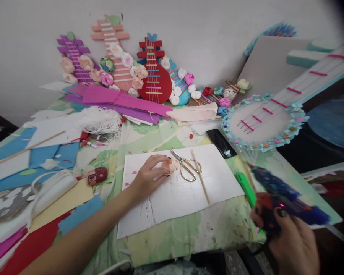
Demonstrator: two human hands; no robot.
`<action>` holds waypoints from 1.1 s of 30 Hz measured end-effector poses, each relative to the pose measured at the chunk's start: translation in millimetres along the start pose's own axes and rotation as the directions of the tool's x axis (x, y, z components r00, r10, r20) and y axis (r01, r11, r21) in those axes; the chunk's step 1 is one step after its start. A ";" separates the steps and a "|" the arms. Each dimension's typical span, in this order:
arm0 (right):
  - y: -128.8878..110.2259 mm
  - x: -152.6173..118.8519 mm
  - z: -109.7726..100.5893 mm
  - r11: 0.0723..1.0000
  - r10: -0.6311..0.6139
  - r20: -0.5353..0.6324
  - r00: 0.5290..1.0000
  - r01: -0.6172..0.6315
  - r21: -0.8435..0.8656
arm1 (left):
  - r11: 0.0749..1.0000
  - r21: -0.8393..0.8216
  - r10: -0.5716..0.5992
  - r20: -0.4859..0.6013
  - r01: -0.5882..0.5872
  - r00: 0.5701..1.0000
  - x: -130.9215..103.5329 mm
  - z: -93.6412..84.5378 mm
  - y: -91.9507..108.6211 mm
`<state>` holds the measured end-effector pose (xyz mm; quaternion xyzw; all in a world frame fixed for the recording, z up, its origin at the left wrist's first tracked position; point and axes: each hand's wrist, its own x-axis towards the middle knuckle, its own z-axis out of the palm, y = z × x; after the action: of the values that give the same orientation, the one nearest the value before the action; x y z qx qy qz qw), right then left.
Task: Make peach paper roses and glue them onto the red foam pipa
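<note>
My left hand (152, 172) holds a small peach paper flower (170, 165) between thumb and fingers, low over a white board (166, 202). Just right of the flower lie gold-handled scissors (188, 166), their blades pointing up and left. A thin wooden stick (201, 177) rests beside the scissors' handles. At the lower right my right hand (289, 229) is wrapped round the handle of a blue hot glue gun (283, 191). The glue gun is blurred, a red light glows on it, and its nozzle points up and left. A clear glue stick protrudes from its rear.
A green utility knife (245, 189) and a black phone (221, 143) lie right of the board. Several paper-flowered toy instruments, including a red lute (154, 82), lean on the wall. A pale banjo-like piece (260, 122) stands at right. Coloured sheets (54, 152) and white string (99, 122) cover the left.
</note>
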<state>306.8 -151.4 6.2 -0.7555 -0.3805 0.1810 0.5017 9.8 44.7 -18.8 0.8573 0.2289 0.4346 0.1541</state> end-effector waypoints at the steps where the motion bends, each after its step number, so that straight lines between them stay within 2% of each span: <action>1: -6.9 -3.5 11.4 0.981 0.047 0.128 0.991 -0.070 0.181 | 1.000 -0.003 0.021 0.008 -0.021 1.000 0.1 -0.1 0.5; 3: -15.0 -7.5 33.5 0.922 0.045 0.337 0.940 -0.168 0.348 | 0.998 -0.006 0.058 0.022 -0.057 0.998 0.1 0.1 1.6; 6: -18.7 -10.5 60.2 0.913 0.015 0.552 0.834 -0.236 0.331 | 0.996 -0.018 0.092 0.044 -0.092 0.995 -0.3 0.1 3.1; 8: -21.5 -12.6 72.3 0.918 0.023 0.635 0.772 -0.269 0.293 | 0.993 -0.034 0.111 0.054 -0.109 0.992 -0.7 -0.2 3.7; 11: -28.3 -15.4 83.3 0.925 0.042 0.679 0.733 -0.286 0.252 | 0.991 -0.053 0.128 0.066 -0.125 0.990 -1.1 -1.1 3.5; 14: -32.5 -16.2 88.7 0.932 0.042 0.699 0.714 -0.281 0.231 | 0.990 -0.057 0.131 0.088 -0.126 0.988 -1.2 -1.6 2.7; 18: -31.0 -16.1 92.3 0.932 0.045 0.697 0.716 -0.281 0.229 | 0.991 -0.061 0.124 0.115 -0.118 0.986 -2.0 -1.1 1.1; 33: -29.2 -18.7 96.6 0.979 0.037 0.700 0.713 -0.167 0.118 | 0.988 -0.061 0.149 0.090 -0.144 0.985 -3.7 1.3 -0.1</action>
<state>219.9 -99.5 -11.3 -0.6058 -0.4811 0.5108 0.3750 9.0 42.8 -22.1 0.8869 0.1460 0.4097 0.1557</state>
